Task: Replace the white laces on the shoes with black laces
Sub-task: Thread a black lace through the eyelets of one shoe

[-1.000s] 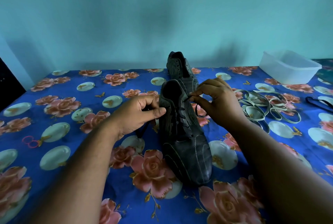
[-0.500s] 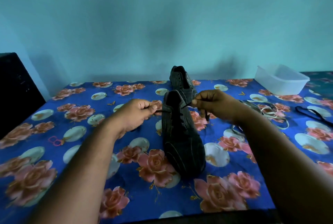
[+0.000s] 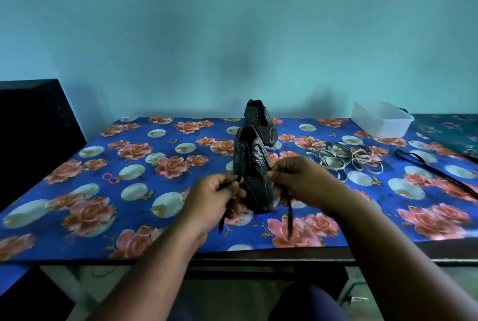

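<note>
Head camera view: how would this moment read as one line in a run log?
left hand: pinches black lace end | right hand: pinches other end | near shoe: laced black | white laces: loose on table

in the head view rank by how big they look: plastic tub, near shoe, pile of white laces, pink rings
1. near shoe
2. pile of white laces and plastic tub: look alike, tub sits farther
3. pink rings

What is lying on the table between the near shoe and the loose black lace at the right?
In the head view, a heap of white laces lies on the tablecloth between them.
</note>
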Tool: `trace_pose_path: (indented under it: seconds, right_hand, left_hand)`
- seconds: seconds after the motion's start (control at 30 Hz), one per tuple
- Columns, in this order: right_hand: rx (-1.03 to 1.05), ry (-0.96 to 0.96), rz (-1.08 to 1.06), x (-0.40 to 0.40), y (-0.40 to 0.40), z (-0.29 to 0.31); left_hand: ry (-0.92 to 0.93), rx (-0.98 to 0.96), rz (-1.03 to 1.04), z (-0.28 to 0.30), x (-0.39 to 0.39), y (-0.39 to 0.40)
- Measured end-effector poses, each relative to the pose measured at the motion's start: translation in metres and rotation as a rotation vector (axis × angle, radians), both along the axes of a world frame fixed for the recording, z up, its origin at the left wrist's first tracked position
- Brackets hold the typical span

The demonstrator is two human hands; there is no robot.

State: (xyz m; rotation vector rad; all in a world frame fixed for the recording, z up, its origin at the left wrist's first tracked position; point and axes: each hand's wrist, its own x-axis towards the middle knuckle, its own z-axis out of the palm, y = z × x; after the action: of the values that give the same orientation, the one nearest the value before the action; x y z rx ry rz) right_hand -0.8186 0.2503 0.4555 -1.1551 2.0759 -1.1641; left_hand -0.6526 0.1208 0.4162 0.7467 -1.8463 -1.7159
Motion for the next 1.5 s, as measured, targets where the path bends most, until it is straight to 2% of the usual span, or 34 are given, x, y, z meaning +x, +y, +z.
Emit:
trace_pose_path:
  seconds: [0.17,0.37,0.53,0.73,0.87,1.03,1.17,1.23,1.37,1.5]
  right_hand:
    - [0.05,-0.043,0.005,0.033,0.011,-0.018]
    - [0.155,0.161,-0.026,0.044,0.019,-0.038]
    - [0.206,0.089,-0.022,0.05,0.024,-0.037]
    - [0.281,0.305,-0.002,0.046,0.029,-0.046]
    - [0.297,0.376,-0.009,0.042,0.036,-0.043]
    - [0.267,0.377,-0.064,0.031,0.041,-0.032]
    - [0.155,0.479,-0.208,0.021,0.034,-0.026]
    - [0.117,0.422,-0.248,0.014,0.026,-0.031]
    - [0.072,0.138,-0.256,0.006,0.011,-0.045]
    - [-0.005,-0.01,-0.216,0.009,0.0,-0.056]
  left_hand:
    - [0.08,0.174,0.004,-0.017,0.002,0.032]
    - [0.029,0.168,0.005,-0.032,0.001,0.05]
    - [-0.031,0.126,0.045,-0.039,0.002,0.049]
    - [-0.075,0.162,-0.069,-0.042,0.01,0.058]
    - [-0.131,0.178,-0.145,-0.041,0.016,0.056]
    - [-0.191,0.117,-0.162,-0.025,0.026,0.037]
    - [-0.169,-0.027,-0.009,-0.013,0.021,0.012]
    - [-0.142,-0.021,0.053,-0.011,0.013,0.008]
    - [-0.186,-0.033,0.056,-0.013,-0.007,0.009]
    - [-0.155,0.119,0.011,-0.016,-0.022,0.009]
